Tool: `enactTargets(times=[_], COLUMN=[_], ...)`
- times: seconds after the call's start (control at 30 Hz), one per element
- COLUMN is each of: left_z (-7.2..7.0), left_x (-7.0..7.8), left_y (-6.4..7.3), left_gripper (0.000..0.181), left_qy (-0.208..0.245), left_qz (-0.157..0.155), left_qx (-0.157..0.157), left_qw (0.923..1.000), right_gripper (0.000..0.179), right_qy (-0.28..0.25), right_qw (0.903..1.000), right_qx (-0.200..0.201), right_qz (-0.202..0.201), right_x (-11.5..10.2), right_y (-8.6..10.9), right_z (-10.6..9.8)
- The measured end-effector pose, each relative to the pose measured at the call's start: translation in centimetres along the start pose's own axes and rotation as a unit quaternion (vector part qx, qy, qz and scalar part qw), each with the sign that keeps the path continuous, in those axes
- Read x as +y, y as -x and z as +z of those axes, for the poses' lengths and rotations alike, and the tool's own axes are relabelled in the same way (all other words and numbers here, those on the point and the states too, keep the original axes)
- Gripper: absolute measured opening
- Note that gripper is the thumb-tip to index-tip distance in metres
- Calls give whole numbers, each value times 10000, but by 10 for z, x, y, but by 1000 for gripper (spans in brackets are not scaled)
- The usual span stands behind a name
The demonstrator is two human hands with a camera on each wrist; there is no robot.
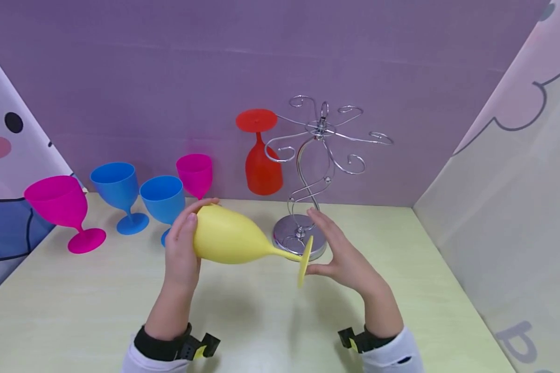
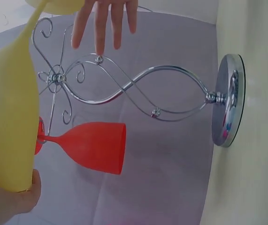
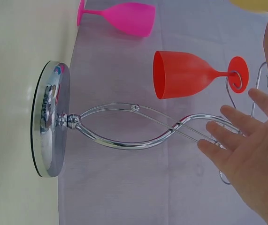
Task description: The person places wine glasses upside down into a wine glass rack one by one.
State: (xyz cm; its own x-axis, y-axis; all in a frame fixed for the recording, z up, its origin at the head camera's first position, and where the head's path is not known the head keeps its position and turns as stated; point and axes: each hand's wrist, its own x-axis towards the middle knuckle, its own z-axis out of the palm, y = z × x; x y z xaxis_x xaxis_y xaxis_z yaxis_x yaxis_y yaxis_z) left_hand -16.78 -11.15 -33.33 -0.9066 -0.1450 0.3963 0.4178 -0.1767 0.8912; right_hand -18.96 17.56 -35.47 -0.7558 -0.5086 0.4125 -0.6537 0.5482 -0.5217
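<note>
My left hand (image 1: 182, 256) grips a yellow plastic goblet (image 1: 231, 235) round the rim end of its bowl. The goblet lies sideways above the table, its stem and foot pointing right. Beside that foot is my right hand (image 1: 347, 259), thumb low and fingers stretched out; in the right wrist view its fingers (image 3: 225, 136) are spread apart. Behind them stands a silver wire glass rack (image 1: 319, 129) with curled arms. A red goblet (image 1: 263, 168) hangs upside down by its foot from the rack's left side. The left wrist view shows the yellow bowl (image 2: 9, 112) close up.
Upright at the table's left are two blue goblets (image 1: 116, 186) and two magenta goblets (image 1: 58, 202). The rack's round base (image 1: 284, 233) sits on the pale table (image 1: 261, 331). A purple backdrop (image 1: 168, 77) rises behind, and a pale panel (image 1: 508, 207) borders the right side.
</note>
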Motion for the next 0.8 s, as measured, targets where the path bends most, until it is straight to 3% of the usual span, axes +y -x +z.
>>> enactTargets(times=[0.2, 0.4, 0.6, 0.8], left_z=[4, 12, 20, 33], left_x=[0, -3, -9, -18], left_y=[1, 4, 8, 12], left_gripper=[39, 41, 43, 45], left_qy=[681, 1237, 1971, 2622], left_qz=[-426, -1137, -1728, -2242], left_qx=[-61, -103, -258, -588], left_qw=[9967, 9857, 9647, 9367], right_gripper=[109, 108, 103, 106], right_qy=[7, -61, -453, -1266], right_qw=[10000, 9995, 9989, 9918], right_qx=[-46, 77, 73, -40], right_qz=[-60, -295, -14, 167], right_x=[-1, -1, -5, -30], right_y=[-1, -1, -4, -5], right_z=[1, 1, 5, 1])
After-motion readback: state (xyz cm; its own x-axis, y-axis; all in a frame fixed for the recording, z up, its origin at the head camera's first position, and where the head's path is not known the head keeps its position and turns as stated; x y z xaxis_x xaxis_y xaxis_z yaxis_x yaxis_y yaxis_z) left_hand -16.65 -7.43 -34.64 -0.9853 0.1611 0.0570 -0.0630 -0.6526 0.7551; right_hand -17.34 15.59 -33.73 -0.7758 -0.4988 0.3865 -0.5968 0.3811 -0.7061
